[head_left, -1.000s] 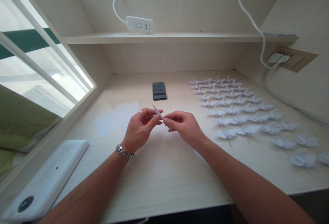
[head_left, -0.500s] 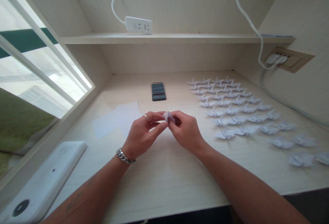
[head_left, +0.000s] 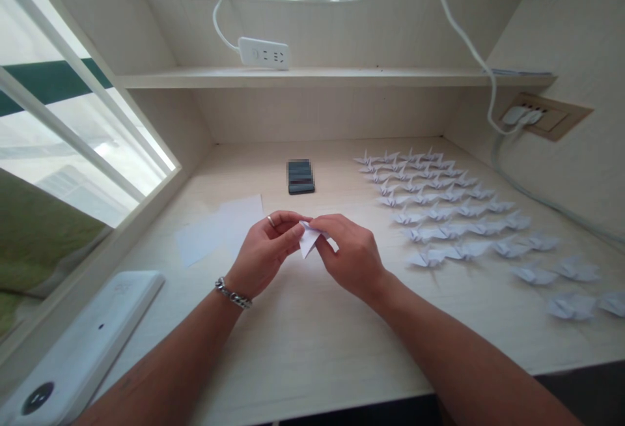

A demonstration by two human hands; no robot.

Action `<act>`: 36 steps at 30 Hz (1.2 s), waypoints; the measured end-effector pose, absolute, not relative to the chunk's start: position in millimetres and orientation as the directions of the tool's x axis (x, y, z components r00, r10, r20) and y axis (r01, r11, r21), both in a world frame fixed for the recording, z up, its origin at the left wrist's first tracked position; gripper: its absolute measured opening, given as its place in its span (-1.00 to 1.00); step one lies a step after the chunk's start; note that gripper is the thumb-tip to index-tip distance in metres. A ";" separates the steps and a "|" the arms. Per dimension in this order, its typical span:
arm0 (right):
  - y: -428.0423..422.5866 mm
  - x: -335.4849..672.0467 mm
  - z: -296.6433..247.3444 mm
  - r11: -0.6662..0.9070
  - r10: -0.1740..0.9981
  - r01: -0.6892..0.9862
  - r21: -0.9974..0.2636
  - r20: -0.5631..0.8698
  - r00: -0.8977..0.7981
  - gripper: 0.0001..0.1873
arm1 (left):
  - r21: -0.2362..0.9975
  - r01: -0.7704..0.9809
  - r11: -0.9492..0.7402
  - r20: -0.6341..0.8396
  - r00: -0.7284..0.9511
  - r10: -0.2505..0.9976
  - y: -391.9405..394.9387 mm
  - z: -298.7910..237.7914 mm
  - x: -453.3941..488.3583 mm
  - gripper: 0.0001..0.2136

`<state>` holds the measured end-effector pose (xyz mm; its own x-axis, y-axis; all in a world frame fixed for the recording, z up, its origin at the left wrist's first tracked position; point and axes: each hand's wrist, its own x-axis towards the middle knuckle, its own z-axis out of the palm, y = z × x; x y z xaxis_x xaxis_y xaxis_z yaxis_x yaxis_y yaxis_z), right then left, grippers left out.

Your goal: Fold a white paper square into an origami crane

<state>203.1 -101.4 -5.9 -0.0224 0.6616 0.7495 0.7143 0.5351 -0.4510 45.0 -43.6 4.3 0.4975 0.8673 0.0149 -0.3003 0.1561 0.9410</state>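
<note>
White folded paper (head_left: 308, 239) held just above desk (head_left: 312, 328). Pinched from 9 o'clock by left hand (head_left: 263, 253), from 3 o'clock by right hand (head_left: 352, 255), both clamped on it. Long axis 1-to-7 o'clock, tip down. Equally near both. Paper cranes (head_left: 454, 217) rowed at 3 o'clock, well apart.

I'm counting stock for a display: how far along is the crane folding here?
Done: rows of finished paper cranes lie on the desk, to the right. In hand: the left hand and right hand pinch a half-folded white piece between them. Still to do: flat paper sheets lie unfolded beside the left hand.
</note>
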 end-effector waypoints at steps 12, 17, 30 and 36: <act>-103.8 199.1 -6.7 0.559 0.591 0.737 -0.381 0.806 -0.031 -0.77 | 0.955 -0.284 0.090 0.056 0.467 0.882 -50.5 9.1 48.7 -0.75; -105.0 200.0 -6.0 0.594 0.575 0.722 -0.356 0.815 -0.072 -0.77 | 0.954 -0.295 0.048 0.103 0.475 0.874 -50.6 7.5 48.3 -0.79; -103.5 197.9 -9.7 0.553 0.612 0.667 -0.499 0.786 0.080 -0.78 | 0.978 -0.210 0.002 0.089 0.423 0.902 -50.0 4.1 48.9 -0.77; -100.9 198.5 -9.2 0.474 0.765 0.509 -0.719 0.622 0.167 -0.85 | 0.997 -0.072 -0.018 0.045 0.398 0.916 -52.3 9.1 49.2 -0.78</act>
<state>198.5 -100.9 -9.2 0.1673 0.7646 0.6224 0.5093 0.4736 -0.7186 49.2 -52.3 9.1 0.3981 0.9162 0.0452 -0.0725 -0.0178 0.9972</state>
